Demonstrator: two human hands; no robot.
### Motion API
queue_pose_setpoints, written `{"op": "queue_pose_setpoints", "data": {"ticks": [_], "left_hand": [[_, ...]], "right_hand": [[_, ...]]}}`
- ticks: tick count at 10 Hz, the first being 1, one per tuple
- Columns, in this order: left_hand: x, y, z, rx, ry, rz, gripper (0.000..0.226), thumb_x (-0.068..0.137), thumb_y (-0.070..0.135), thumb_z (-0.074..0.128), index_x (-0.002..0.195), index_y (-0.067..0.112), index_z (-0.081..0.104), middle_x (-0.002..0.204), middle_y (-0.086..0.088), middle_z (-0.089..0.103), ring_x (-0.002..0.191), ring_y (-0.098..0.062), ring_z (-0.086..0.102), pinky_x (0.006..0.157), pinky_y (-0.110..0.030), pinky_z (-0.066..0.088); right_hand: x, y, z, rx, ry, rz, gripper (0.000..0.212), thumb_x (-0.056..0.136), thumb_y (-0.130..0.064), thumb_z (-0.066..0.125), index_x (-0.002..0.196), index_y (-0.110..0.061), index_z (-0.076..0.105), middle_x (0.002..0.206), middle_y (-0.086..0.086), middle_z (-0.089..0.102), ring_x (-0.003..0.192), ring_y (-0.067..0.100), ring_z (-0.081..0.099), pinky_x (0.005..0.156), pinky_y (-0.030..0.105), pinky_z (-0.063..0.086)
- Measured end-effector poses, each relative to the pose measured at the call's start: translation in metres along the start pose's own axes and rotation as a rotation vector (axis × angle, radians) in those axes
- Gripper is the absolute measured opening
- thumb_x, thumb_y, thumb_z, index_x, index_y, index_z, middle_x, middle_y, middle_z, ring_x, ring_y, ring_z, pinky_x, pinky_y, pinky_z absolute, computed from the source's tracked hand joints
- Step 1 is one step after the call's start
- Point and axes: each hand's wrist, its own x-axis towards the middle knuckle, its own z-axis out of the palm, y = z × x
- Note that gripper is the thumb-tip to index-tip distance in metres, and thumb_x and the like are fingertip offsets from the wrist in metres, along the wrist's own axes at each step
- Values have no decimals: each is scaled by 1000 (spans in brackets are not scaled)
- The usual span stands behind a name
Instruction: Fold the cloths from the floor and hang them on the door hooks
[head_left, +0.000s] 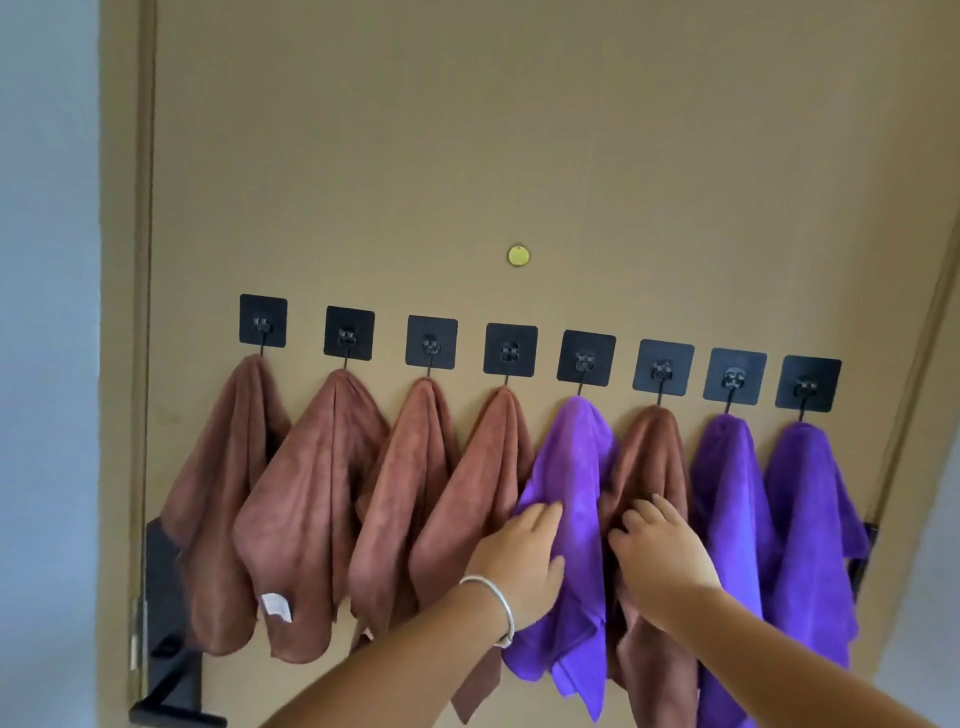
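Observation:
Several black square hooks (510, 349) run in a row across the tan door (519, 130), each with a cloth hanging from it. Brown cloths (306, 499) hang on the left hooks, and another brown cloth (652, 452) hangs sixth from the left. A purple cloth (576, 467) hangs fifth, and two more purple cloths (810, 519) hang at the right end. My left hand (519, 556), with a silver bangle on the wrist, rests with straight fingers on the fifth purple cloth. My right hand (660, 545) touches the sixth brown cloth with relaxed fingers.
A small brass disc (518, 255) sits on the door above the hooks. A black bracket or rack (166, 649) shows at the lower left by the door frame. A pale wall (47, 312) lies to the left.

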Motion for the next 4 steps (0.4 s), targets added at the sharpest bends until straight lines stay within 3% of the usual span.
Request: {"op": "queue_pose_setpoints", "data": {"ticks": [1,2,3,4], "left_hand": [[-15,-21,-20,70,77,112,60,92,34,44,149,24,28,155,6,26,139,-11,29,108,-30,35],[-30,-40,-46,255,189,160,62,89,37,50,147,23,35,153,-1,33,137,-18,36,108,-34,35],[-51,-48,-79,474,179,61,70,89,51,46,151,28,23,158,-4,21,143,-21,23,116,-43,18],[-75,-47,-109,589,177,-25,75,89,61,39,152,30,14,160,-6,13,145,-24,15,116,-50,12]], "right_hand": [[-14,-13,-4,95,10,104,40,86,-25,42,125,-24,55,122,0,54,125,26,40,114,36,17],[-27,-26,-18,166,69,216,50,86,-26,40,136,-27,44,127,-3,51,125,22,41,111,34,22],[-44,-36,-42,235,167,259,52,85,-23,44,136,-28,40,127,-2,48,121,23,44,107,35,27],[-63,-40,-67,271,246,308,49,86,-28,48,134,-28,38,130,-1,45,123,23,43,107,38,27]]}}
